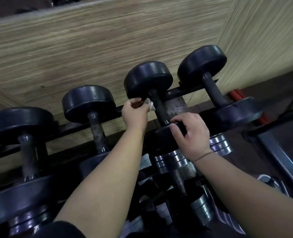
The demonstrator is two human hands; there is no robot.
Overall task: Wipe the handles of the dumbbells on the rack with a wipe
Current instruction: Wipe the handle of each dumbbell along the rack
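At frame centre, the left hand (133, 114) pinches the small white wipe (150, 105) just beside the black textured dumbbell handle (160, 109). The right hand (192, 133) grips its near rubber head (161, 140). It is better to wrap the wipe around, then slide.

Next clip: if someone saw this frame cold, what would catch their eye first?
Two bare arms reach up the middle. The left hand pinches a white wipe at the handle of the third black dumbbell, and the right hand grips its near head. Beside it, more dark dumbbells line the rack before a wood-grain wall.
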